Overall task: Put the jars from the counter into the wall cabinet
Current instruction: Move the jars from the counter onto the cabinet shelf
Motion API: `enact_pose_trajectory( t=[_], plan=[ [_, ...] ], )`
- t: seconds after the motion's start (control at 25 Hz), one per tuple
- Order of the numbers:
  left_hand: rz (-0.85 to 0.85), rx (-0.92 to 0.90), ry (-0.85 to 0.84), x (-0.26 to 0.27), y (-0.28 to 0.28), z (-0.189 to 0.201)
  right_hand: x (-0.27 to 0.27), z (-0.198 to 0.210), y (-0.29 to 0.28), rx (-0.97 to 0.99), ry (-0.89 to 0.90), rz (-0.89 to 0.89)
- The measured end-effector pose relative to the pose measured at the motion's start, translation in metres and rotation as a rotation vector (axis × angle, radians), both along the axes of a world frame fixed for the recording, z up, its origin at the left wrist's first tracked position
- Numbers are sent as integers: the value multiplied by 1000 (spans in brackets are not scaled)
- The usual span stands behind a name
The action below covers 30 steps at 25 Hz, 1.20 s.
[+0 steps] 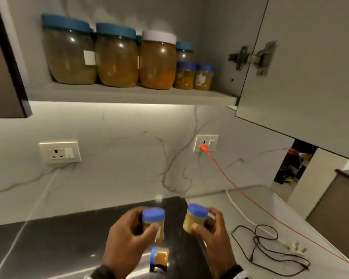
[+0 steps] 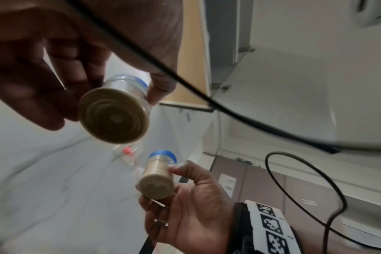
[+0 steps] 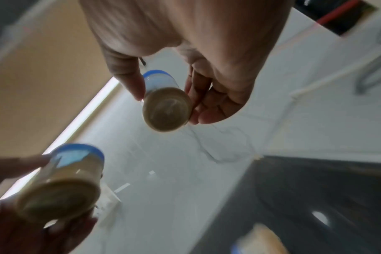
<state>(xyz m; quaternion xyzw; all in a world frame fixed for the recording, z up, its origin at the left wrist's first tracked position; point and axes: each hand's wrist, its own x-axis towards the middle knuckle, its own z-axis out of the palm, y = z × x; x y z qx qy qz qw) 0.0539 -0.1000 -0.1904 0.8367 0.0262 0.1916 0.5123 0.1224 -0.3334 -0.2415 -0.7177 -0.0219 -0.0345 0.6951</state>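
Observation:
My left hand (image 1: pixel 143 225) grips a small blue-lidded jar (image 1: pixel 154 222) of tan paste, held upright above the dark counter. The left wrist view shows that jar's base (image 2: pixel 113 115) between thumb and fingers. My right hand (image 1: pixel 204 218) grips a second small jar (image 1: pixel 195 217), tilted slightly left; its base (image 3: pixel 165 108) faces the right wrist camera. A third small jar (image 1: pixel 159 258) lies on its side on the dark counter (image 1: pixel 48 238) just below my hands. The open wall cabinet's shelf (image 1: pixel 129 93) above carries several large and small jars (image 1: pixel 117 57).
The cabinet door (image 1: pixel 302 67) hangs open at the upper right. An orange cable (image 1: pixel 230 178) runs from a wall socket (image 1: pixel 206 142) across the pale counter, beside a white cable and a coiled black cable (image 1: pixel 266 244). The shelf is bare at its front edge and left end.

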Motion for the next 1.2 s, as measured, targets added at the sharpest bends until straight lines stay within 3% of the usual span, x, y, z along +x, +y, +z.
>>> enact_pose_trajectory(
  t=[0.12,0.24,0.36,0.48,0.64,0.8,0.96,1.2],
  plan=[
    [-19,-34,-265,8,-11,103,-11,107,6,-8,-315,11],
    [-30,77,-427,11,-21,190,-20,199,11,-94,-578,-59],
    [-30,164,-527,23,-28,250,-19,270,16,-267,-737,-115],
    [32,204,-562,42,-31,289,-8,316,21,-386,-840,-235],
    [48,318,-433,73,-32,325,18,353,19,-575,-835,-308],
    [94,461,-356,103,-36,335,44,375,17,-780,-769,-340],
    [122,599,-306,119,-44,329,61,377,21,-907,-677,-325],
    [168,752,-342,122,-41,322,72,363,21,-923,-653,-304]
  ],
)
